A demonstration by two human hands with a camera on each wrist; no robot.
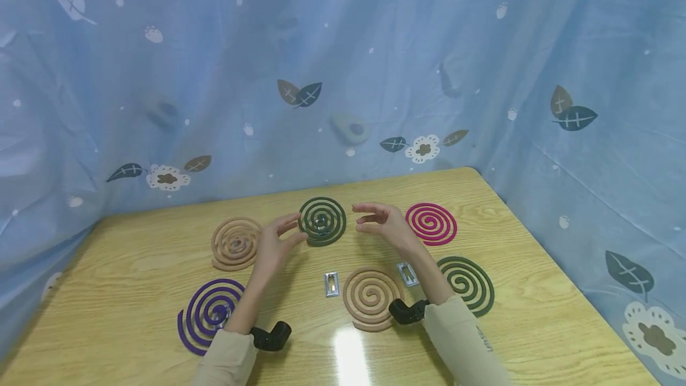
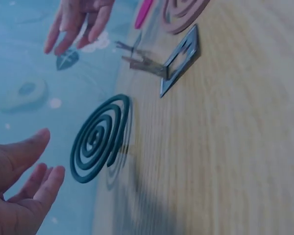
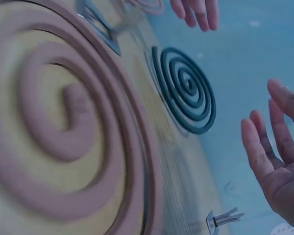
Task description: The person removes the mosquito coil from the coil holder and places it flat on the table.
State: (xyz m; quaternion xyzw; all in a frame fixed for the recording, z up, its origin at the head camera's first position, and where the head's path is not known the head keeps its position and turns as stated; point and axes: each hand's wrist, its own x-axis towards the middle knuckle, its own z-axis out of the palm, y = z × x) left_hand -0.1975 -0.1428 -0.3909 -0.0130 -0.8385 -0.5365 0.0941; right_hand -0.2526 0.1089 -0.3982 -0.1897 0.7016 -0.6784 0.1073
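A dark green mosquito coil (image 1: 336,231) sits raised on a small metal stand (image 1: 322,223) near the back of the table. My left hand (image 1: 274,249) hovers at its left, fingers and thumb spread and holding nothing. To the coil's right my right hand (image 1: 387,226) hangs in the air, also empty, its fingers apart. The left wrist view shows the green coil (image 2: 120,117) tilted off the wood beside my left hand (image 2: 27,183). In the right wrist view the same coil (image 3: 204,88) stands clear of my right hand (image 3: 281,156).
Left of the hands are a beige coil (image 1: 216,243) and a purple coil (image 1: 184,329). Nearer me lies another beige coil (image 1: 351,302), between two metal stands, one left (image 1: 327,286) and one right (image 1: 403,273). A magenta coil (image 1: 451,225) and second green coil (image 1: 486,290) lie right.
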